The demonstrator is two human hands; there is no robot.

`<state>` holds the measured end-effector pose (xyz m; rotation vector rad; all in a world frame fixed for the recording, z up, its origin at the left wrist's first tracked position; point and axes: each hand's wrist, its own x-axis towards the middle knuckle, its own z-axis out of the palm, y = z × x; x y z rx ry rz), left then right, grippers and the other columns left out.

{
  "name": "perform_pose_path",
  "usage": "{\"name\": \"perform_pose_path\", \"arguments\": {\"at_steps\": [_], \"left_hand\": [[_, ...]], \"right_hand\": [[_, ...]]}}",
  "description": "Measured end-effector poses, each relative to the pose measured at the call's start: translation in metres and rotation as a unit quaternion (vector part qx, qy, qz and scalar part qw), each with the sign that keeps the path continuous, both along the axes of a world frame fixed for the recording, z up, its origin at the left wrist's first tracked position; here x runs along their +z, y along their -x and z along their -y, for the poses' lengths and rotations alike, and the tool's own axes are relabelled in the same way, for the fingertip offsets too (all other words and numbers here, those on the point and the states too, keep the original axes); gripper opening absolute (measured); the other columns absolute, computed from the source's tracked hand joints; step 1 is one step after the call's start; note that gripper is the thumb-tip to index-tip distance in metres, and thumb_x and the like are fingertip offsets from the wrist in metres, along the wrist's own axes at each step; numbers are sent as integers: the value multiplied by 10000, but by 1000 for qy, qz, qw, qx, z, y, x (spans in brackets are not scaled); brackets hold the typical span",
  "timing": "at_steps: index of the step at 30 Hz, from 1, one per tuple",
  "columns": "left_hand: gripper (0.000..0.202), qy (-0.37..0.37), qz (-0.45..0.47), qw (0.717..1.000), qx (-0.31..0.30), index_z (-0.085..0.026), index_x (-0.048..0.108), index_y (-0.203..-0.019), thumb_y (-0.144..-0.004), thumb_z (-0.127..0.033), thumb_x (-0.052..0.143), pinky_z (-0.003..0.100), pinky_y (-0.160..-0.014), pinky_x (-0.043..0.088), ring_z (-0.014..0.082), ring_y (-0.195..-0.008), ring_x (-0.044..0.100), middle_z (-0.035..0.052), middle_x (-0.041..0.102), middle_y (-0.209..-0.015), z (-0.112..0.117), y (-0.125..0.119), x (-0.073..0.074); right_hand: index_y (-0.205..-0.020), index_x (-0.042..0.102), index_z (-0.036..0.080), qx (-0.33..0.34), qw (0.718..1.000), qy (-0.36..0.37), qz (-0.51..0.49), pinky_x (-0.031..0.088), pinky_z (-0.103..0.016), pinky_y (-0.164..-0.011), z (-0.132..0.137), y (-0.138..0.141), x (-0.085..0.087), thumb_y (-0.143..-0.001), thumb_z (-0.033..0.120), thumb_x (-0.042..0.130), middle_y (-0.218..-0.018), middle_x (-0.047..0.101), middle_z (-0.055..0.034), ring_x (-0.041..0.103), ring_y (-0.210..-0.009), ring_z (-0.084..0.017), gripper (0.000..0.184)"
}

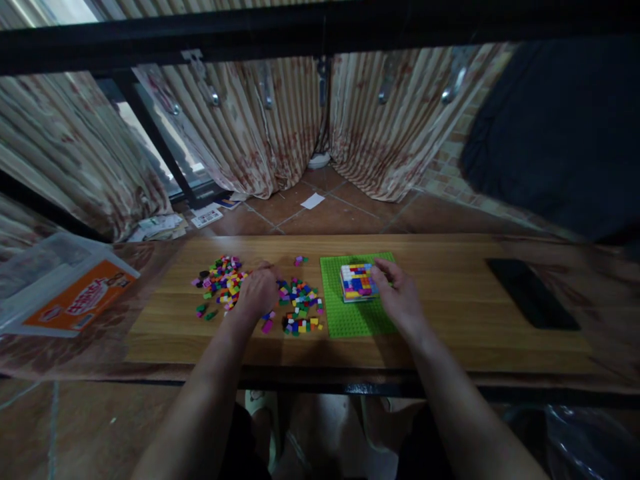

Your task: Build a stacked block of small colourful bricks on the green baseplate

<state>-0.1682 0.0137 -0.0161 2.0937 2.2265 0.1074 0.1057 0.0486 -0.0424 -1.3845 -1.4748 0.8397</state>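
A low, layered block of toy building bricks (356, 283), white along its side and multicoloured on top, sits on a green studded baseplate (345, 323). My right hand (397, 290) is at the block's right edge, its thumb and bent fingers against it. Over the loose small bricks left of the plate is my left hand (257, 292), back upward and fingers curled down. Its fingertips are hidden, so anything in them cannot be made out. Mixed loose bricks (220, 277) lie left of that hand, and more bricks (300, 297) lie between it and the baseplate.
A clear plastic tub (65, 267) with an orange label stands at the far left. A flat black phone-like slab (533, 293) lies on the right of the wooden board (450, 340). A black bar (320, 33) crosses above. Papers (207, 217) lie on the floor beyond.
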Motion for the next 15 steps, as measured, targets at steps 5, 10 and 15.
{"name": "perform_pose_path", "arguments": {"at_steps": [5,10,15], "left_hand": [[235,-63,37,997,19,-139,621,-1020,-848,-172,464,344,-842,495,258,-940,654,125,680,-999,-2,-3,12],[201,-96,167,981,17,-156,577,-1033,-894,-233,455,344,-836,503,224,-899,666,87,704,-936,-3,-21,17],[177,-109,388,911,-82,-199,600,-1021,-880,-245,504,291,-807,528,160,-854,675,34,711,-941,1,-57,1]], "right_hand": [[-1093,665,172,-32,999,-4,-17,539,-456,-808,-3,-3,2,-826,584,522,-1033,714,-136,673,-904,-273,511],[-1089,669,178,-31,999,-12,-23,539,-443,-792,-3,-3,1,-834,578,514,-1022,718,-126,675,-890,-267,499],[-1080,674,161,-34,999,-13,-13,539,-423,-781,-2,-2,2,-835,556,512,-1019,718,-129,678,-862,-253,493]]}}
